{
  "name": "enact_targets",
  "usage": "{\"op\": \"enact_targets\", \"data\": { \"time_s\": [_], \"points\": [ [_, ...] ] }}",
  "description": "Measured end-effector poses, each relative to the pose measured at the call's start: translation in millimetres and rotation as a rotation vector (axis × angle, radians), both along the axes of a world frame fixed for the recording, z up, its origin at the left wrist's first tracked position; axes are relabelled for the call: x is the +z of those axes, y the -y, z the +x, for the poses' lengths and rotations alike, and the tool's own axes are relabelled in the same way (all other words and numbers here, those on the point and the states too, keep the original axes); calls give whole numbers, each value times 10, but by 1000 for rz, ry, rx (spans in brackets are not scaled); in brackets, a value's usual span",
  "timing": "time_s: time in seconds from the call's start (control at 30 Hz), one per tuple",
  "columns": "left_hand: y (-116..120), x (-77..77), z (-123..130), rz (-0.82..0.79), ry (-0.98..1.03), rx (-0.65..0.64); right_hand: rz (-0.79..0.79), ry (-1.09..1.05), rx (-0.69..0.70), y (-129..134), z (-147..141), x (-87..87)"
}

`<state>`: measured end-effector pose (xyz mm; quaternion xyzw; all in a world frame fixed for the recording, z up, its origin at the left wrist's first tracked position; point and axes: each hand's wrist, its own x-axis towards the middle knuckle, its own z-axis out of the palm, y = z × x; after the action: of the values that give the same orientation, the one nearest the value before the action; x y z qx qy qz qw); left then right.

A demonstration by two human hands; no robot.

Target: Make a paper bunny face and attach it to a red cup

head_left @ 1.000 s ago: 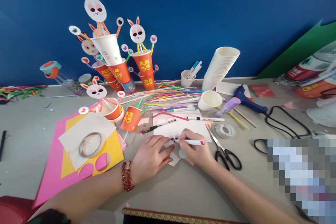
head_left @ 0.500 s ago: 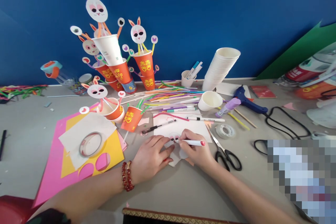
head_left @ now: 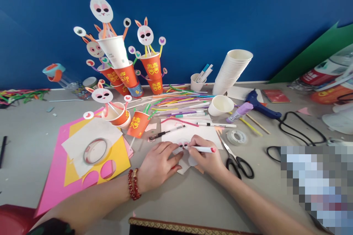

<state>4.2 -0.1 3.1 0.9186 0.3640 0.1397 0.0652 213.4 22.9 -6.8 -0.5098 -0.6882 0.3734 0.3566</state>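
Observation:
My right hand (head_left: 208, 156) is closed round a white marker with a red end (head_left: 204, 149), its tip down on a white paper (head_left: 184, 162). A small face with dark eyes and pink shading is drawn there, partly covered by my fingers. My left hand (head_left: 161, 163) lies flat with fingers stretched, its fingertips on the paper's left side. Just beyond both hands are a black gel pen (head_left: 167, 132), a black-and-white marker (head_left: 216, 125) and a larger white sheet (head_left: 165, 136). Black-handled scissors (head_left: 234, 161) lie right of my right hand.
Paper-cup rabbits (head_left: 149, 68) stand at the back left. A tape roll (head_left: 95, 151) rests on coloured paper (head_left: 57, 176) at left. Stacked white cups (head_left: 233, 71), a purple glue stick (head_left: 239, 113), clear tape (head_left: 236, 137) and a blue glue gun (head_left: 260, 106) are at right.

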Motion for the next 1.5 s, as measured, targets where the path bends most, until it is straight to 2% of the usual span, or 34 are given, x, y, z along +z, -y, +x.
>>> {"op": "enact_targets", "data": {
  "time_s": [1.5],
  "points": [
    [3, -3, 5, 12, 8, -1, 19, -12, -18, 2, 3, -11]
  ]
}}
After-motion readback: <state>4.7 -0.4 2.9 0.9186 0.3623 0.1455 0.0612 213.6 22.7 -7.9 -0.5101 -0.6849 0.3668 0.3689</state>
